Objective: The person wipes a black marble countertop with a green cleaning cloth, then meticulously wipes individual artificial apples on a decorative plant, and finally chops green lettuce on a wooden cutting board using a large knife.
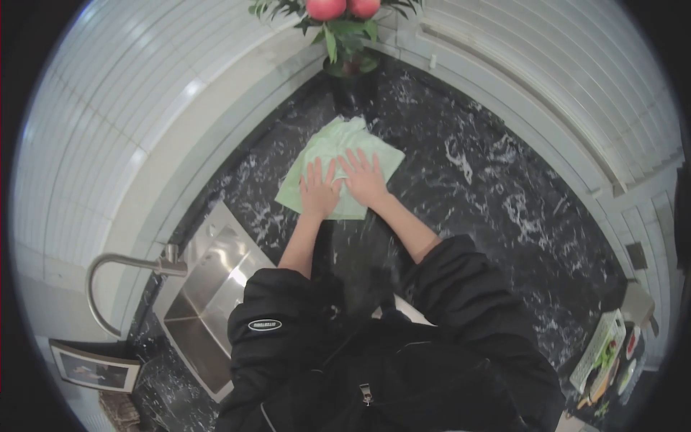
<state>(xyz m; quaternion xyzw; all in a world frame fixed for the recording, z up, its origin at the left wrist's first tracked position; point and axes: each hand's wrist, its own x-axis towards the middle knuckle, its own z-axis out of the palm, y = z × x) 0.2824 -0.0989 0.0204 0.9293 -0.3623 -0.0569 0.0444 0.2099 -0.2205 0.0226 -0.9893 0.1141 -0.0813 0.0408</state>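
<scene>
A pale green cloth (288,193) lies spread on the black marbled countertop (497,180), its far edge a little crumpled. My left hand (320,191) rests flat on the cloth's left part, fingers spread. Beside it, my right hand (363,178) presses flat on the right part, fingers also apart. The two thumbs come close together near the middle. Neither hand grips the cloth; both palms lie on top of it.
A dark vase (353,86) with red fruit-like balls and leaves stands in the far corner. At left are a steel sink (198,288), a curved faucet (108,261) and a framed picture (97,367). A white basket (597,353) with vegetables sits at right.
</scene>
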